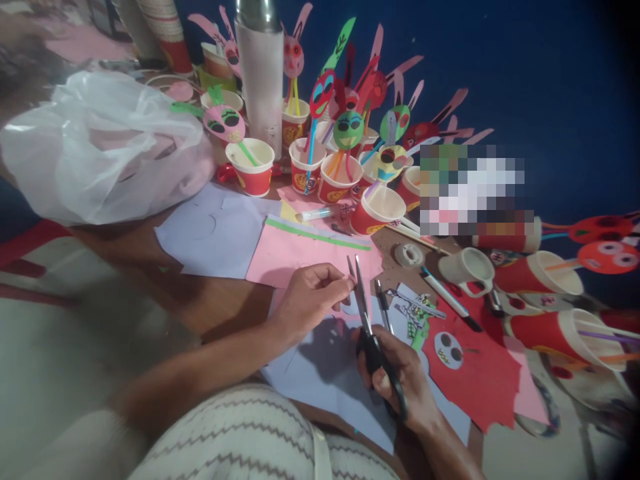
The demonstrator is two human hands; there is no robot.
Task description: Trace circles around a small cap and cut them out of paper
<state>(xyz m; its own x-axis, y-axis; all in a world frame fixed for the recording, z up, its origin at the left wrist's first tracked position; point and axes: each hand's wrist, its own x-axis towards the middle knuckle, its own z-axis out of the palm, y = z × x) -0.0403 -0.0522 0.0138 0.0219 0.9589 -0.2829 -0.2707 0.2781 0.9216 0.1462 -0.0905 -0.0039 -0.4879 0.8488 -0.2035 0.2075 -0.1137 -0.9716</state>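
My right hand [400,373] holds black-handled scissors [373,350], fingers wrapped round the handles; the blades point up and stand slightly apart. Just left of the blades, the thumb and fingers of my left hand [313,297] are pinched together, and whatever they hold is too small to make out. Beneath both hands lies lavender paper [325,373]. Pink paper [305,257] with a green strip is beyond my left hand. A black pen [384,303] rests right of the blades.
Red paper cups [250,170] with paper faces on straws stand along the back, beside a tall flask [261,80]. A plastic bag [110,153] fills the back left. Right of my hands are red paper [475,380], a marker [453,300], a white mug [467,270] and tape [409,255].
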